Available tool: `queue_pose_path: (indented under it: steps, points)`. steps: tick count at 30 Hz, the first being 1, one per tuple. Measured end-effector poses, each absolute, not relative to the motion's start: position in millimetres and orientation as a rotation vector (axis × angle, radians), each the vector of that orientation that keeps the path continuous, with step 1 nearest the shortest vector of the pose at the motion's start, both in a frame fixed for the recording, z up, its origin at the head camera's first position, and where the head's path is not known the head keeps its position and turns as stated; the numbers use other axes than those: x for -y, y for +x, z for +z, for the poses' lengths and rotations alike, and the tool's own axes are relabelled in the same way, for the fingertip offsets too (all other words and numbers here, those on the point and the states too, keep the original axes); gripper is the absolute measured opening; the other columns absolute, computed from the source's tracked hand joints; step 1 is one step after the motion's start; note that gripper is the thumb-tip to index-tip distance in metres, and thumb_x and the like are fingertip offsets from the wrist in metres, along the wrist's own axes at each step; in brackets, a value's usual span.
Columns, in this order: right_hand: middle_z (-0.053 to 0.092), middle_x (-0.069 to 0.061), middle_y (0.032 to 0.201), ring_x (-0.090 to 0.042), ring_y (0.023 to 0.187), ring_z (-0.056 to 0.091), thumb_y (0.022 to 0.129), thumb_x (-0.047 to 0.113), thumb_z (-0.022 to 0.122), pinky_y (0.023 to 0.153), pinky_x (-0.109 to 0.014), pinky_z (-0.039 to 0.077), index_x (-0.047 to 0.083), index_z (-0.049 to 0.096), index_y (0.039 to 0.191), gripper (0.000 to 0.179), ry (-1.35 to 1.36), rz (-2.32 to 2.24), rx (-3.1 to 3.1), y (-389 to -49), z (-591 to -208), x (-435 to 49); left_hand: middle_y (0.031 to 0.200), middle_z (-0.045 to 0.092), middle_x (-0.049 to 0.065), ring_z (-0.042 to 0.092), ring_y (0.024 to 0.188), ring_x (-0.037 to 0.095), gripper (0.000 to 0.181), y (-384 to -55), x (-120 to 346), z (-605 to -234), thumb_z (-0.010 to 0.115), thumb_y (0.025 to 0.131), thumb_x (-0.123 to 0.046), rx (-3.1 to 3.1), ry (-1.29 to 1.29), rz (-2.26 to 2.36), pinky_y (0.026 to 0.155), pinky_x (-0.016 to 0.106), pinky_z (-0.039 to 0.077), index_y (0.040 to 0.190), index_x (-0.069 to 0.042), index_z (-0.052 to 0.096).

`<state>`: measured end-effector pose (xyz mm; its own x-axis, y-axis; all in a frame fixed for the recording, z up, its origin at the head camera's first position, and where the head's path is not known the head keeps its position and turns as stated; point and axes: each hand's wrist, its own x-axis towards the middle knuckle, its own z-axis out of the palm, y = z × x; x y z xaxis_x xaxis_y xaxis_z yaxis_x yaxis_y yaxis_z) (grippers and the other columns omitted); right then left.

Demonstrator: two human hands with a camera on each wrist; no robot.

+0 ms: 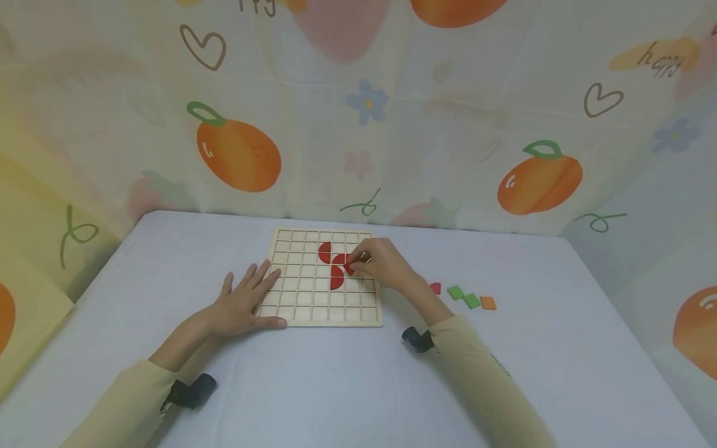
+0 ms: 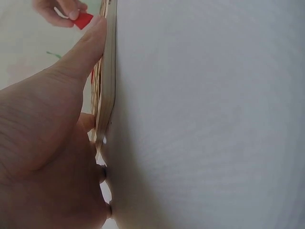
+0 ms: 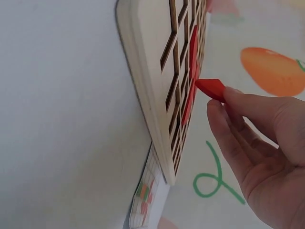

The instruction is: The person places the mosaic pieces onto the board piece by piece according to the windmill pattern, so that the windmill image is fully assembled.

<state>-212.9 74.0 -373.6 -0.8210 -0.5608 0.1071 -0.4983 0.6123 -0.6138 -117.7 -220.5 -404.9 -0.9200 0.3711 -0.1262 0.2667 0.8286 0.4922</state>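
A wooden grid board (image 1: 320,323) lies on the white-covered table. My left hand (image 1: 241,305) rests along its left side, fingers spread over the edge and thumb at the near corner. Over the right half of the board, my right hand (image 1: 383,261) pinches a small red tile (image 3: 211,89) between thumb and fingers. That tile is tilted and has one pointed end. Several red rounded tiles (image 1: 337,278) sit in the grid just left of these fingers; the fingertips partly hide one of them.
Right of the board lie a red piece (image 1: 435,288), two green squares (image 1: 472,301) and an orange square (image 1: 488,303); the right forearm partly covers the red one. A printed card (image 3: 145,193) with a coloured grid shows beyond the board. A patterned curtain (image 1: 431,143) hangs behind the table.
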Motion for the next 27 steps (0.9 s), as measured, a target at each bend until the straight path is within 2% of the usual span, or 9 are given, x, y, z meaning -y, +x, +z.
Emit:
queue_pose_path:
  steps: [13, 21, 27]
  points:
    - [0.074, -0.005, 0.099, -0.016, 0.083, 0.065, 0.088, 0.007, 0.073, 0.071, -0.022, 0.052, 0.006, 0.078, 0.094, 0.008, -0.771, -1.095, -2.755, -208.5, -380.0, -38.8, 0.162, 0.003, 0.024, -0.002, 0.146, 0.048, 0.107, -117.5, 222.0, -405.7, 0.07, 0.081, -0.06, -2.788, 0.494, 0.712, 0.107, 0.071, -0.011, 0.155, 0.0, 0.02]
    - [0.076, -0.005, 0.091, -0.016, 0.085, 0.066, 0.087, 0.008, 0.074, 0.072, -0.023, 0.05, 0.005, 0.078, 0.092, 0.007, -0.754, -1.107, -2.788, -207.5, -387.2, -20.6, 0.162, 0.004, 0.024, -0.002, 0.146, 0.048, 0.107, -118.0, 222.1, -406.7, 0.069, 0.081, -0.06, -2.793, 0.508, 0.703, 0.107, 0.07, -0.01, 0.155, 0.0, 0.019]
    - [0.075, -0.004, 0.091, -0.015, 0.085, 0.066, 0.089, 0.012, 0.074, 0.069, -0.022, 0.05, 0.005, 0.078, 0.094, 0.01, -0.721, -0.986, -2.83, -204.1, -384.4, -16.3, 0.162, 0.004, 0.024, -0.002, 0.146, 0.048, 0.106, -118.7, 222.4, -407.6, 0.069, 0.081, -0.06, -2.798, 0.501, 0.693, 0.107, 0.071, -0.01, 0.155, -0.001, 0.02]
